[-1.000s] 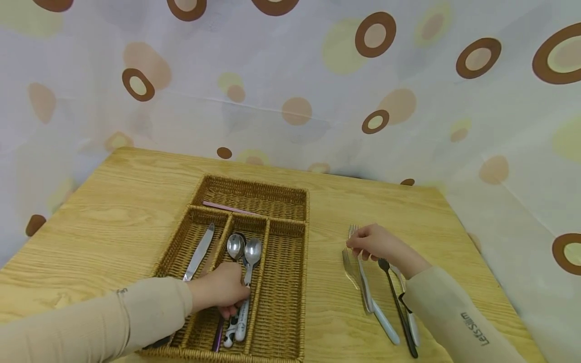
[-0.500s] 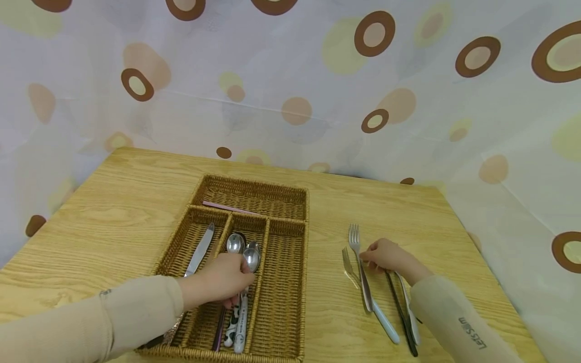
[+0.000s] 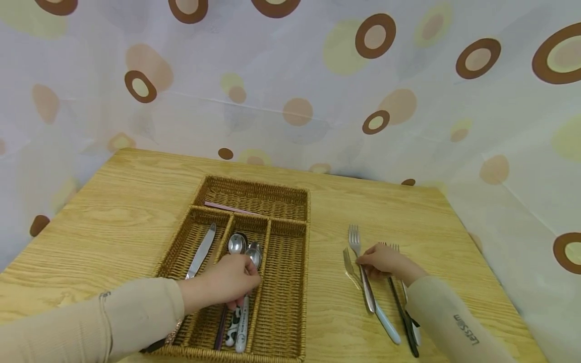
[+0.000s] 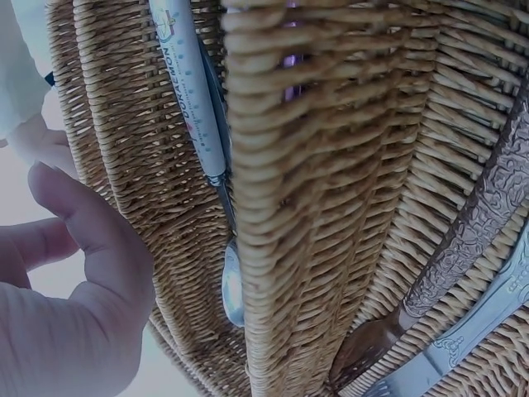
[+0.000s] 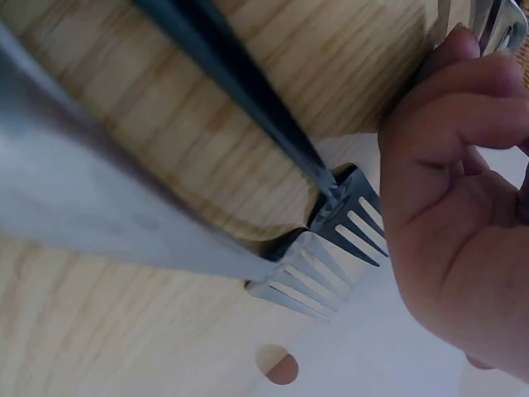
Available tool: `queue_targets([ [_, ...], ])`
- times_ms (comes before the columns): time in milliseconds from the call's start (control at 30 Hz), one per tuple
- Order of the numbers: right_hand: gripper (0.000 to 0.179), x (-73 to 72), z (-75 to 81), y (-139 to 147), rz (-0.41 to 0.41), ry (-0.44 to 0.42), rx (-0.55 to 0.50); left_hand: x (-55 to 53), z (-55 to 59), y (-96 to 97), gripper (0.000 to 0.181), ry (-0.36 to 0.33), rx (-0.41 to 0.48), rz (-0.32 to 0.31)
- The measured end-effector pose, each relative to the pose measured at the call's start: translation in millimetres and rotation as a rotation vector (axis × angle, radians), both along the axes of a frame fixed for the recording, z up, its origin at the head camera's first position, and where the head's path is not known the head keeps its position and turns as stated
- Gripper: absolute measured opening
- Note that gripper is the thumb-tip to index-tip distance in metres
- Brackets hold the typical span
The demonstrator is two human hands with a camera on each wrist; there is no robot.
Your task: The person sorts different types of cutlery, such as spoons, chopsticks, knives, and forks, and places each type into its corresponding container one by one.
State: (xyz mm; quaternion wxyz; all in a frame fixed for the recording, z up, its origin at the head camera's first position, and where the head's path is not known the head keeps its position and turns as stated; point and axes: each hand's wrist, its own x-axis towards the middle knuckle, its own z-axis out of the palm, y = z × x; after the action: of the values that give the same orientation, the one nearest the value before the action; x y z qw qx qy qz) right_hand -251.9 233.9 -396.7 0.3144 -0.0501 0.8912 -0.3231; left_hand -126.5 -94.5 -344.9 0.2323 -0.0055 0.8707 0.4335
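Note:
My left hand (image 3: 233,282) hovers over the spoon compartment of a wicker cutlery tray (image 3: 308,282); its thumb and finger show loosely bent, with nothing between them, in the left wrist view. Below it lie several spoons, among them a white-handled spoon (image 4: 192,91) with printed lettering and one with a black-and-white handle (image 3: 232,330). My right hand (image 3: 383,259) is low over the table, fingertips right at the neck of a silver fork (image 3: 366,290); I cannot tell whether they pinch it. Beside that hand lie a black fork (image 5: 240,78) and another silver fork (image 5: 297,277).
A table knife (image 3: 201,249) lies in the tray's left compartment, near an ornate brown handle (image 4: 475,223). Pink chopsticks (image 3: 229,207) rest in the back compartment. A blue-handled fork (image 3: 387,325) lies partly under the silver fork. A patterned cloth (image 3: 290,65) hangs behind the wooden table (image 3: 140,201).
My left hand has let go of the white-handled spoon, which has slid slightly toward me. My right hand has moved down and right along the silver fork; the black fork's tines now show beyond it.

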Motion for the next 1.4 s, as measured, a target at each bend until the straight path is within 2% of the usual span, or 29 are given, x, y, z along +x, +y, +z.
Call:
queue_targets([
  [133, 0.023, -2.2, -1.7, 5.5, -0.029, -0.08, -0.084, -0.5, 0.0, 1.2, 0.009, -0.02, 0.017, -0.002],
  [267, 0.022, -3.5, 0.6, 8.9, -0.02, -0.112, -0.132, -1.1, 1.2, 2.9, 0.009, -0.042, 0.026, 0.006],
  [700, 0.026, 0.7, 18.1, -2.7, 0.087, -0.203, -0.292, 0.0, 1.9, 6.7, 0.012, -0.105, 0.12, 0.014],
  [867, 0.023, 7.1, 25.8, -15.4, 0.101, -0.206, -0.326, -0.5, 1.5, 8.2, 0.014, -0.106, 0.16, 0.008],
  [1133, 0.022, 18.6, 38.3, -33.9, 0.101, -0.207, -0.364, 2.8, 4.0, 12.1, 0.017, -0.113, 0.206, -0.043],
  [1300, 0.021, 24.3, 43.6, -43.2, 0.078, -0.216, -0.388, 4.1, 3.9, 14.1, 0.017, -0.109, 0.21, -0.035],
  [1400, 0.021, 27.0, 44.2, -49.3, 0.091, -0.215, -0.401, 4.2, 3.9, 14.8, 0.017, -0.112, 0.226, -0.036],
])
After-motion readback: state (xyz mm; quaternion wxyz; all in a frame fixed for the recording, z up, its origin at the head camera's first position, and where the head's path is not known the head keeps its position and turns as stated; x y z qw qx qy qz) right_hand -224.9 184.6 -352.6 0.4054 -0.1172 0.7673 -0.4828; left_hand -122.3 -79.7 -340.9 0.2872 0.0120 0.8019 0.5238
